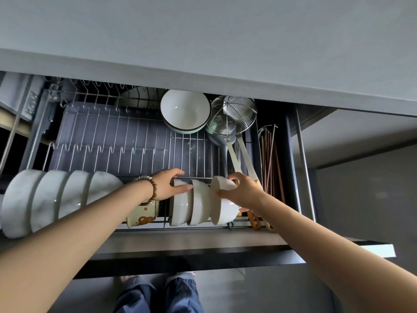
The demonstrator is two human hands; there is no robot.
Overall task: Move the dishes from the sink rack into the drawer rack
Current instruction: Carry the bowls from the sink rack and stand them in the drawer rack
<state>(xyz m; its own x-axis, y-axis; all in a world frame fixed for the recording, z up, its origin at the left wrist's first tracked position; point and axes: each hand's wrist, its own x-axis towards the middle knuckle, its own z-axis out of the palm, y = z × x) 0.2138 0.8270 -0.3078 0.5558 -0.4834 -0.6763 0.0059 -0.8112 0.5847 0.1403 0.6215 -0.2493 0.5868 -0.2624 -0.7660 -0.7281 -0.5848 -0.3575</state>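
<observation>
The pulled-out drawer rack (135,141) of wire sits under the counter. At its front stand three white bowls on edge, side by side. My left hand (170,184), with a bead bracelet on the wrist, rests its fingers on the leftmost of them (181,206). The middle bowl (199,204) stands between both hands. My right hand (242,190) grips the rightmost white bowl (222,201) at its top rim. Several marbled white bowls (49,199) lean in a row at the front left. The sink rack is out of view.
A large white bowl (185,111) stands at the back of the rack next to a wire skimmer (232,115). Chopsticks (270,161) fill the right compartment. A patterned mug (142,215) lies under my left wrist. The grey counter edge (203,82) overhangs the drawer.
</observation>
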